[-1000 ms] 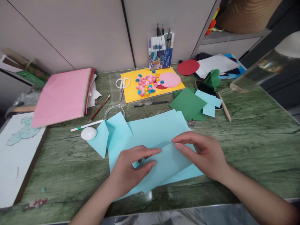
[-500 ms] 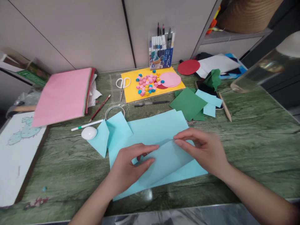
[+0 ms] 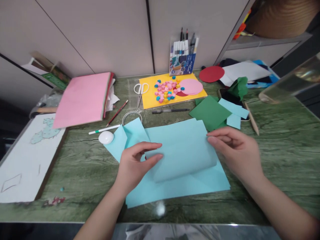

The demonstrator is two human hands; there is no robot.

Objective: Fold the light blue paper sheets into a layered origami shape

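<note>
A light blue sheet of paper point(image 3: 185, 160) is curved or folded over and held in both hands, above larger light blue paper point(image 3: 175, 130) lying on the table. My right hand point(image 3: 237, 153) pinches the sheet's upper right corner between thumb and forefinger. At the left end, my left hand point(image 3: 135, 163) grips the sheet, its thumb in front and forefinger along the top edge; its other fingers are mostly hidden. Left of the hands, folded light blue pieces point(image 3: 136, 130) lie beside a white egg-shaped object point(image 3: 106, 137).
Scissors point(image 3: 141, 89) and a yellow sheet point(image 3: 148, 100) with small coloured balls point(image 3: 166, 90) lie behind the paper. Green paper squares point(image 3: 210, 113) are to the right. A pink paper stack point(image 3: 82, 100) and a drawing board point(image 3: 22, 160) stand left. A clear container point(image 3: 287, 83) is far right.
My right hand has moved right with the sheet's corner, and the sheet now lies straighter across. My left hand has come slightly up along its left end. The camera view has shifted.
</note>
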